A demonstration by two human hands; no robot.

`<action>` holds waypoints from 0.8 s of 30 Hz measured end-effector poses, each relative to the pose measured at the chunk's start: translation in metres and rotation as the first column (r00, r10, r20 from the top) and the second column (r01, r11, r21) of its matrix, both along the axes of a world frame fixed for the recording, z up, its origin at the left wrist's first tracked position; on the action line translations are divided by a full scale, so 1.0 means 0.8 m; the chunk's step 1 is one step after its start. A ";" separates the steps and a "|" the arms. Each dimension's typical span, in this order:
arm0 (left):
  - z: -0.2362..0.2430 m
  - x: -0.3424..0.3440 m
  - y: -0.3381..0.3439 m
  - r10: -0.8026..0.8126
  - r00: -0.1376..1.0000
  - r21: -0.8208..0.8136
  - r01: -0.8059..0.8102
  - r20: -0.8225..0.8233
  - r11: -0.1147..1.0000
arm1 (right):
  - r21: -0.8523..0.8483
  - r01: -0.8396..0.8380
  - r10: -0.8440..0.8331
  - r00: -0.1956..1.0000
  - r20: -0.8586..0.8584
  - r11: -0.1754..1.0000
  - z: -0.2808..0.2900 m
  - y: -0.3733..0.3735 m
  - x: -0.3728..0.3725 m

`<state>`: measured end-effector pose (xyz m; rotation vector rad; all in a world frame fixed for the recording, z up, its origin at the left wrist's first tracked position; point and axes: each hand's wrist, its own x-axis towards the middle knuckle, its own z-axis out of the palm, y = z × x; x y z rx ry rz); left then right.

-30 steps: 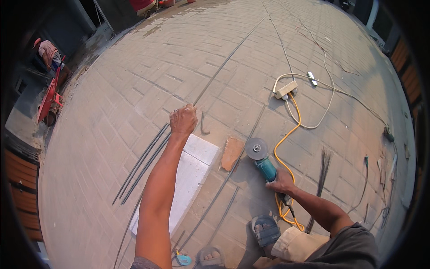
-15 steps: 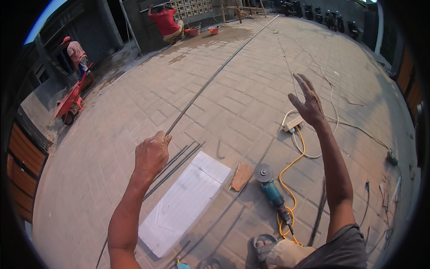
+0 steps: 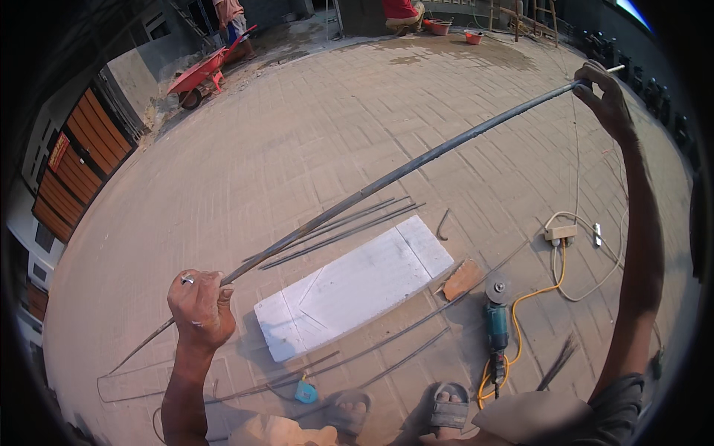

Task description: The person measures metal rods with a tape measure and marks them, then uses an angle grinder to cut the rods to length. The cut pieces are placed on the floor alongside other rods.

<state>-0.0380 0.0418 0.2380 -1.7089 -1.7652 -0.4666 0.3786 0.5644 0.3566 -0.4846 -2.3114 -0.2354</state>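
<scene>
Head view: you hold a long metal rod (image 3: 401, 172) slantwise above the paving (image 3: 312, 141), your left hand (image 3: 201, 311) closed around it left of the white block (image 3: 361, 286), your right hand (image 3: 608, 104) pinching it near one end, toward the paving's far right. Thin rods (image 3: 343, 236) lie just past the block's far edge; an angle grinder (image 3: 497, 327) rests near a broken tile (image 3: 462, 279) off the block's right end.

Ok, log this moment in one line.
left hand: gripping metal rod | right hand: gripping metal rod near far end | angle grinder: on paving, unheld
</scene>
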 end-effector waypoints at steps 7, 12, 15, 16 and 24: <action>0.007 -0.033 -0.009 -0.005 0.999 0.102 0.009 -0.031 0.995 | 0.375 0.141 -0.121 0.990 -0.075 0.916 -0.045 -0.009 0.014; 0.023 -0.069 -0.022 0.091 0.994 0.141 -0.082 -0.058 0.987 | 0.191 0.294 -0.283 0.955 -0.083 0.936 -0.121 -0.068 0.001; 0.012 -0.092 -0.016 0.063 0.997 0.174 -0.055 -0.043 0.983 | 0.148 0.349 -0.347 0.937 -0.037 0.925 -0.148 -0.146 -0.001; 0.008 -0.100 -0.013 0.063 0.997 0.188 -0.056 -0.035 0.981 | 0.087 0.414 -0.415 0.910 -0.003 0.906 -0.156 -0.167 0.009; -0.026 -0.147 0.035 0.233 0.972 0.216 -0.228 0.002 0.949 | -0.620 0.329 -0.256 0.944 0.207 0.712 -0.260 -0.371 -0.092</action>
